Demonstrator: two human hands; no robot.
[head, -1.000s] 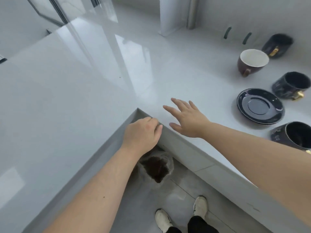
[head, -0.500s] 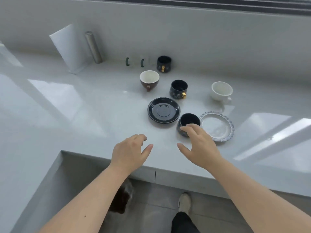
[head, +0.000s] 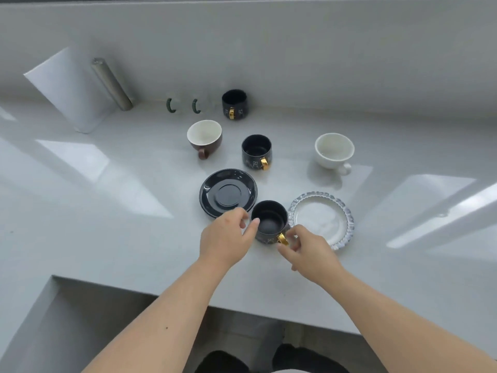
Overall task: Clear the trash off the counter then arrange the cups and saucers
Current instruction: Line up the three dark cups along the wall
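A black cup with a gold handle [head: 269,221] stands near the counter's front edge, between a black saucer [head: 228,193] and a clear glass saucer [head: 322,219]. My right hand [head: 309,251] pinches its gold handle. My left hand [head: 225,238] is at the cup's left: the thumb touches its wall, the curled fingertips reach the black saucer's near rim, and nothing is held between them. Further back stand a brown cup [head: 204,137], a second black cup [head: 256,152], a third black cup [head: 234,104] and a white cup [head: 334,152].
Two clear glasses with green handles [head: 184,106] stand by the back wall. A white board [head: 70,92] and a metal cylinder [head: 111,83] lean at the back left. The counter [head: 107,238] has a cut-out corner at the front left, with floor below.
The view swung from the counter's corner to the cups. Both hands moved forward: the right one closed on the near black cup's handle, the left one came up against its side.
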